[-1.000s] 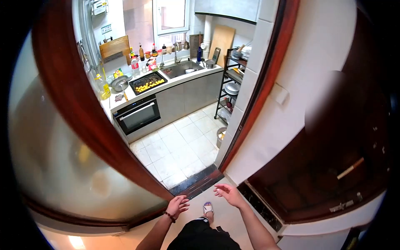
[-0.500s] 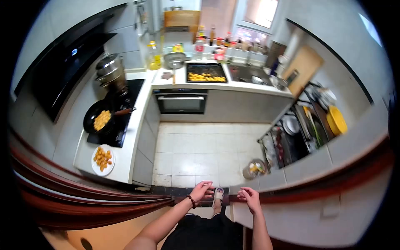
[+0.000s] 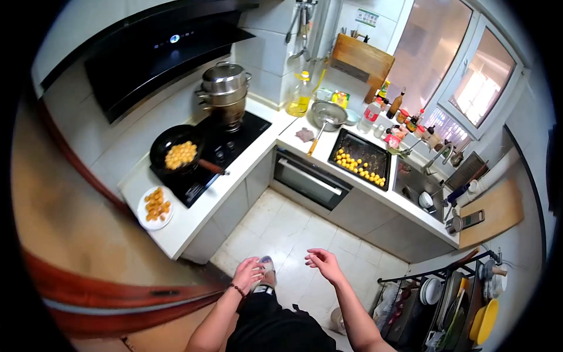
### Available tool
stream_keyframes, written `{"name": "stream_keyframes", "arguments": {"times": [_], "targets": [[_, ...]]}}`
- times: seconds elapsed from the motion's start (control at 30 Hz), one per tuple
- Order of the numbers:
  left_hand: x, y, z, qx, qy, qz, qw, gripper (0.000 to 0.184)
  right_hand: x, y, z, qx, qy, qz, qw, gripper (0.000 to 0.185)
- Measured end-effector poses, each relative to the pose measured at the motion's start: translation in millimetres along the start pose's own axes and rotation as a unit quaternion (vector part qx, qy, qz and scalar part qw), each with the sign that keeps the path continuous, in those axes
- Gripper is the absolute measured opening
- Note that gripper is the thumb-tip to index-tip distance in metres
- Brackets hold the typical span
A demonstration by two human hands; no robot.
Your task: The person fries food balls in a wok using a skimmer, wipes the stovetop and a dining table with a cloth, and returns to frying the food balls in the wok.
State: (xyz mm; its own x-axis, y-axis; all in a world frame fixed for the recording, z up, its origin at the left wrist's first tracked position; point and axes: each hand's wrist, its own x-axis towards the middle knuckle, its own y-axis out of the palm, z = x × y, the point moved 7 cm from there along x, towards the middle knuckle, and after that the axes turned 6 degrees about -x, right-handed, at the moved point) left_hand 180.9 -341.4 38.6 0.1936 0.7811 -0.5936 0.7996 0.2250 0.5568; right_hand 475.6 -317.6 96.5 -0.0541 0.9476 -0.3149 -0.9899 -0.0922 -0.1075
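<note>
My left hand [image 3: 248, 274] hangs low in front of my body, above my foot, with its fingers apart and nothing in it. To its right, my right hand [image 3: 324, 262] is held over the tiled floor [image 3: 293, 234], also empty, fingers loosely spread. Neither hand touches anything. On the black hob [image 3: 219, 151] at the left sit a wok [image 3: 158, 154] with small golden pieces in it and a stacked steel steamer [image 3: 226, 94]. A white plate [image 3: 143, 212] of browned pieces lies on the near end of the counter [image 3: 186, 227].
A black tray [image 3: 352, 142] of yellow balls, a strainer [image 3: 329, 114] and an oil bottle [image 3: 299, 97] stand on the far counter. The sink [image 3: 415, 183] is to their right. A dish rack [image 3: 448, 271] stands at lower right; a door frame [image 3: 117, 299] is at lower left.
I have moved from the doorway into the kitchen, and the view has turned so that the hob, wok and steamer show nearer. Both hands stay empty.
</note>
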Motion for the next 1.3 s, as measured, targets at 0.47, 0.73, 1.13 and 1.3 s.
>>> {"name": "stream_keyframes", "arguments": {"times": [0.47,0.73,1.13,1.3], "targets": [[333.5,203.7,-112.1,0.089,-0.027,0.065,0.994,0.037,367.0,-157.0,65.3,-0.047,0.029,-0.109,0.993,0.032],[475.4,247.1,-162.5,0.109,-0.012,-0.016,0.994,0.036,610.8,-217.6,38.3,-0.294,0.038,-0.239,0.924,0.069],[544.9,265.6,-231.1,0.086,-0.007,-0.146,0.985,0.033,722.3,-208.4,-4.4,-0.257,0.116,-0.197,0.939,0.067],[544.3,268.3,-245.8,0.051,0.007,-0.152,0.987,0.031,715.3,-208.3,-23.1,-0.168,0.072,-0.236,0.954,0.038]]}}
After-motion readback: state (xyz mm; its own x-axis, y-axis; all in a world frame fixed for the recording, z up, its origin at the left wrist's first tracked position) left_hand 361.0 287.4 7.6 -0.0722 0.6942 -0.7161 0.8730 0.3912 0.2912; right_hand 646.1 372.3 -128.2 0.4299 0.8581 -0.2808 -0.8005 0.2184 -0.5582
